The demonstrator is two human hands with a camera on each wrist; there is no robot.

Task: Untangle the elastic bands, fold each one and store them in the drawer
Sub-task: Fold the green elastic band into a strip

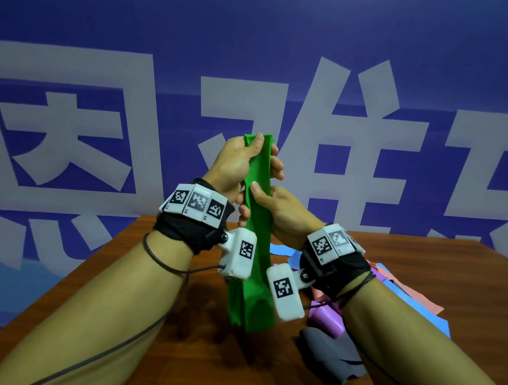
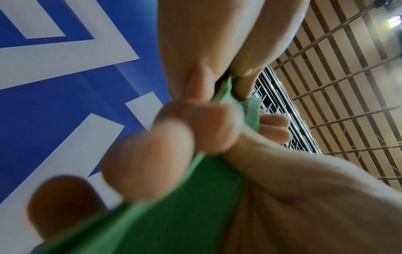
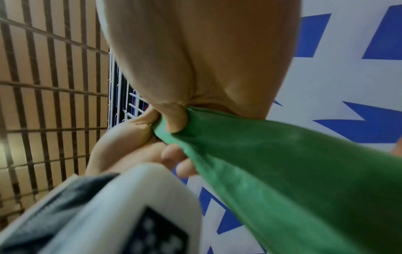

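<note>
Hands up over table (image 1: 179, 321) middle: left hand (image 1: 236, 164) fingers clamped on green band (image 1: 256, 252) top, right hand (image 1: 275, 208) pinching just below. Band hangs doubled, tail touching table. Risk: halves slide uneven, fold skews. Remaining bands (image 1: 336, 340) tangled near right edge.

Even, moderately bright indoor light; soft shadows lie on the surface (image 1: 179, 321) beneath the forearms. Head view sharp, bowed at the edges. Wrist views blurred: near fingers (image 2: 150, 165) out of focus; lamp glare (image 2: 394, 24) top right.
</note>
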